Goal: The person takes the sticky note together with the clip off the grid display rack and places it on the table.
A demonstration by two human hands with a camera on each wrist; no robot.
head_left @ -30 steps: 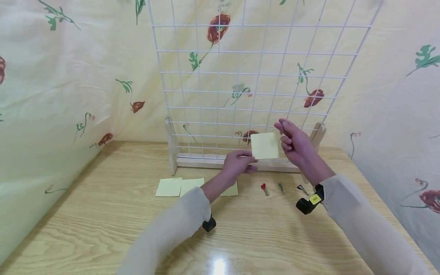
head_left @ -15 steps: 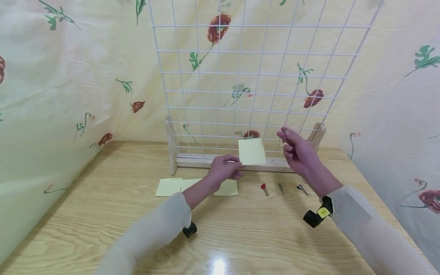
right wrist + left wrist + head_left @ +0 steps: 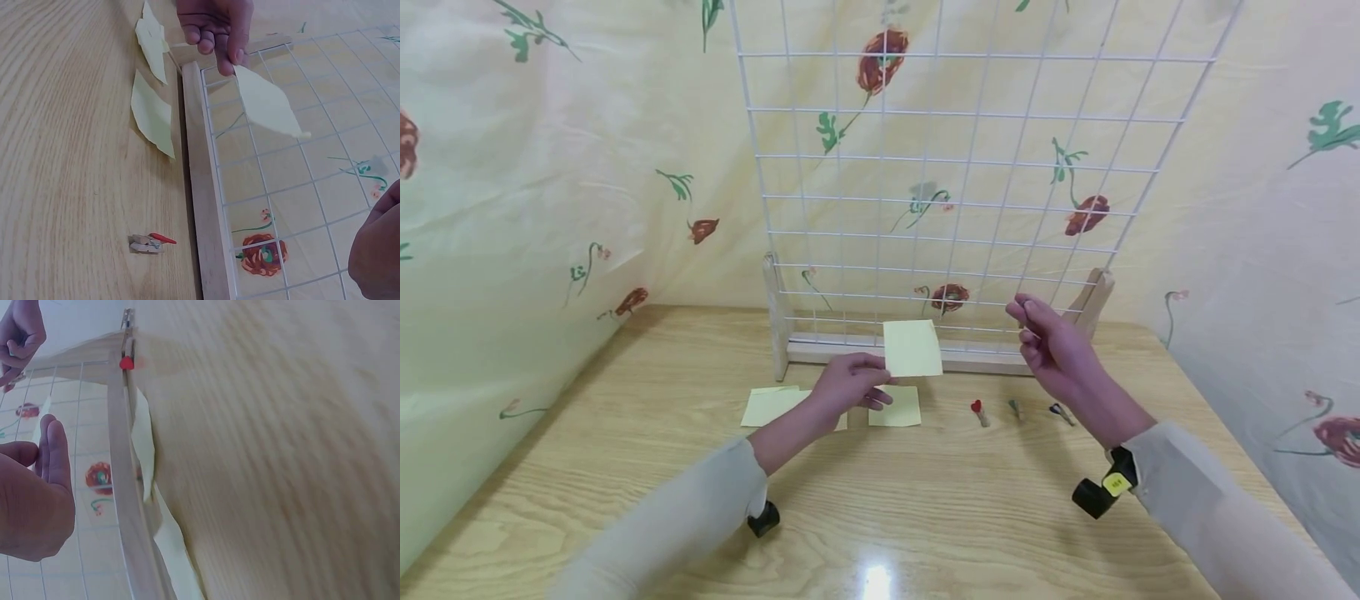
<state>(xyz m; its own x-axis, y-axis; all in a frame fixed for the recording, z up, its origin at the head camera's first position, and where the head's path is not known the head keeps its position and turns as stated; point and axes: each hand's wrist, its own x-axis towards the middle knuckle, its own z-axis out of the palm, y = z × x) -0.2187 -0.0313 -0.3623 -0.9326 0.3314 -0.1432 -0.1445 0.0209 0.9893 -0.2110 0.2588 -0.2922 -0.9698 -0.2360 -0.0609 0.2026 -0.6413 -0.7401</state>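
My left hand (image 3: 848, 385) pinches a pale yellow sticky note (image 3: 913, 348) by its lower left corner, in front of the bottom of a white wire grid (image 3: 925, 200). In the right wrist view the held note (image 3: 265, 103) hangs between thumb and fingers, a corner slightly bent. My right hand (image 3: 1054, 342) is raised before the grid's lower right, its thumb and index finger pinching a small clothespin (image 3: 20, 377), mostly hidden by the fingers. More sticky notes (image 3: 898, 407) lie in a row on the table below my left hand, partly covered by it.
Several small clothespins, one with a red heart (image 3: 977, 407), lie on the wooden table (image 3: 925, 508) right of the notes. The grid stands in wooden feet (image 3: 777, 321) with a wooden base bar (image 3: 981, 360). Flowered cloth (image 3: 550, 167) surrounds the table's back and sides.
My left hand has moved left and slightly down with the sticky note, away from the right hand. The right hand has sunk a little.
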